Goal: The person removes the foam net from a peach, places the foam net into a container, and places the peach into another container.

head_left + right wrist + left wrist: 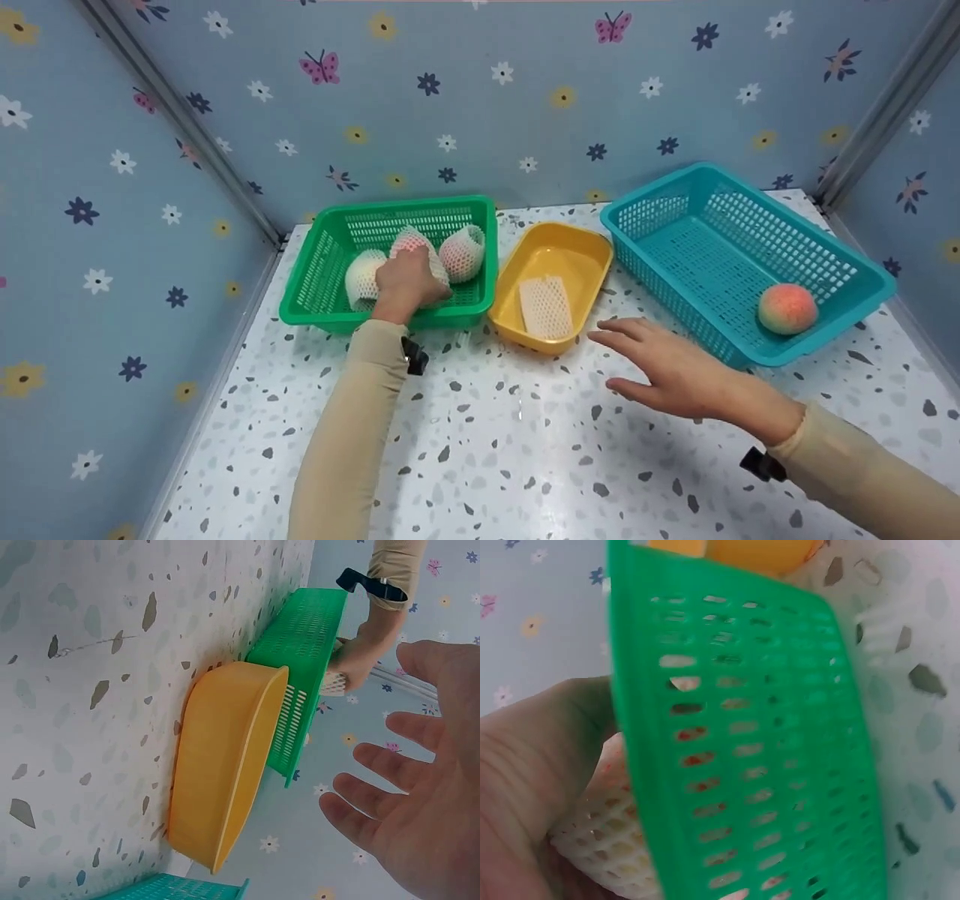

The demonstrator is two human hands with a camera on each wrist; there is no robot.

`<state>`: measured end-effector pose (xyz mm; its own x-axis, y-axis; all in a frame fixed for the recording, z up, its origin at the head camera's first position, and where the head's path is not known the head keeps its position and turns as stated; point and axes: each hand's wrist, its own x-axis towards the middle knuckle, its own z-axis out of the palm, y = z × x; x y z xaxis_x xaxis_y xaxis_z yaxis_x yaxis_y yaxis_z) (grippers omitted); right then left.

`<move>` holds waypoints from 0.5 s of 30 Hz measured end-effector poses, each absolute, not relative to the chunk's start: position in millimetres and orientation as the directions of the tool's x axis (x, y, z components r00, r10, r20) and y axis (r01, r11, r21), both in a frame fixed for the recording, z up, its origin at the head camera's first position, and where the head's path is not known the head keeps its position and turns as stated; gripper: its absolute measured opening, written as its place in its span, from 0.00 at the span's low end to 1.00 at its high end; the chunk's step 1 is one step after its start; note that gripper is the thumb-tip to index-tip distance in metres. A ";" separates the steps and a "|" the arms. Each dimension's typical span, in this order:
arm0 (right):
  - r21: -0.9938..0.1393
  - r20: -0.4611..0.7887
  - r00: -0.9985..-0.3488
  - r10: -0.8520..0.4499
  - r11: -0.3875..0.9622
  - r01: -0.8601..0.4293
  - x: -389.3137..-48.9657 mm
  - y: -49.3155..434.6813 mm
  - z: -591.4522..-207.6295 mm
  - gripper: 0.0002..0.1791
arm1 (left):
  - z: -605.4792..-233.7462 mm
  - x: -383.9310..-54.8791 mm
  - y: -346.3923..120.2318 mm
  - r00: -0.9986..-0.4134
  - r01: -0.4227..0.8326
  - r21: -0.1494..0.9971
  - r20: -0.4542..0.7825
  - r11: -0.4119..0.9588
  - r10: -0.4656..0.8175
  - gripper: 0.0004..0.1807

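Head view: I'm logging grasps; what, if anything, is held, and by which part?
Left hand grips the middle fruit by its near upper side; the right hand holds nothing.

I record passable room above the yellow tray (561,260) and over tabletop (517,442) in front. I note obstructions: green basket (416,214) close at its left, turquoise basket (694,259) at its right, right hand (671,373) off its front-right corner.

From above, the head camera looks forward and down over a white, grey-flecked tabletop (480,465). Very close, the left wrist camera faces a perforated green plastic basket (761,739), which the right wrist camera, turned sideways, also sees, low and farther off.
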<state>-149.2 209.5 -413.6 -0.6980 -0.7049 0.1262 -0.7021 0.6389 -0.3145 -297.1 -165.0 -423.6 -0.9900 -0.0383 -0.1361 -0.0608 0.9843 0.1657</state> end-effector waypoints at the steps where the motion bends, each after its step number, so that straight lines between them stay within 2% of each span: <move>1: -0.316 0.124 -0.703 -0.700 0.644 -0.697 -148.8 210.5 -414.6 0.34 | -421.4 -296.2 -165.3 -0.990 -0.055 0.159 -0.136 0.986 -0.033 0.38; 7: -0.296 0.166 -0.709 -0.685 0.652 -0.698 -148.6 217.9 -414.9 0.33 | -406.8 -289.0 -164.5 -0.996 -0.018 0.164 -0.093 0.986 -0.002 0.38; 15: -0.301 0.192 -0.712 -0.675 0.650 -0.697 -151.0 225.0 -414.1 0.33 | -385.9 -269.1 -153.8 -0.998 0.052 0.165 0.032 0.985 0.047 0.42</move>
